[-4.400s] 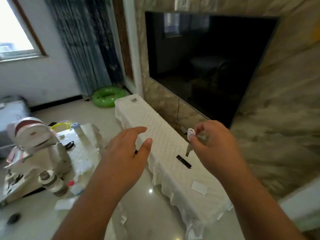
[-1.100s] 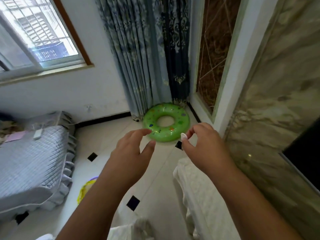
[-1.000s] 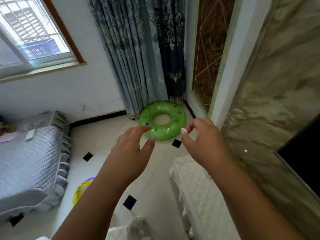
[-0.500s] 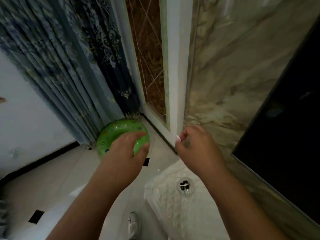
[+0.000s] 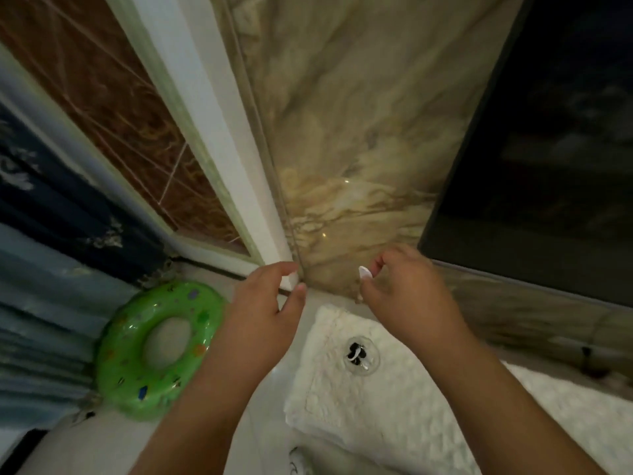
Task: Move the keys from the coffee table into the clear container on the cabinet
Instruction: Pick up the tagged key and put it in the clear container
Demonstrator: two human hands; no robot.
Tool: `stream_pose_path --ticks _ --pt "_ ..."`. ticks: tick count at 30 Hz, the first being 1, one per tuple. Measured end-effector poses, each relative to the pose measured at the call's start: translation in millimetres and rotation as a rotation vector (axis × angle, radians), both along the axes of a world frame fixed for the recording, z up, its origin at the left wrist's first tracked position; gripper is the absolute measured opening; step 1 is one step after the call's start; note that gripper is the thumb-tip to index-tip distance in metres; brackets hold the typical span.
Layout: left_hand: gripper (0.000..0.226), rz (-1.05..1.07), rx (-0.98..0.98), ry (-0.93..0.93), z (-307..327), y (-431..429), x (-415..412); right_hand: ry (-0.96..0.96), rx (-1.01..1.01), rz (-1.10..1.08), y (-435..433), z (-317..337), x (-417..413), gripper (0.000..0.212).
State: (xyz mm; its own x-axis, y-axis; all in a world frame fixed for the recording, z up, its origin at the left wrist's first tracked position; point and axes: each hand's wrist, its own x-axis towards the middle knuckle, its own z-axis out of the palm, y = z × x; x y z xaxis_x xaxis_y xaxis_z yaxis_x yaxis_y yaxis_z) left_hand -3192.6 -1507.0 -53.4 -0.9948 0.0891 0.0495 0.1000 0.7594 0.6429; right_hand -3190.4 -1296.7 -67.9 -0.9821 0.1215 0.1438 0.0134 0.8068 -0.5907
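Note:
My right hand pinches a key; only its white plastic head shows between thumb and forefinger, the blade is hidden behind the hand. Just below that hand, a small round clear container stands near the end of the cabinet covered in white quilted cloth; dark and white items lie inside it. My left hand hovers to the left of the cabinet end, fingers curved and apart, holding nothing.
A green inflatable swim ring lies on the tiled floor at the left, by blue curtains. A marble wall rises behind the cabinet, with a dark TV screen at the right.
The view has swung from the window side down to the cabinet end. The clear container now sits close under my right hand, which still holds the key.

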Motion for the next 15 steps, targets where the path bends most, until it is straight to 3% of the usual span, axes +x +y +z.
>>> stream_pose_path --ticks 7,15 --pt "0.038 -0.261 -0.044 -0.159 -51 15 -20 -0.153 -0.024 -0.24 5 -50 45 0.012" --pt "0.037 -0.291 -0.05 -0.222 -88 35 -19 -0.287 -0.056 -0.327 23 -106 76 0.011"
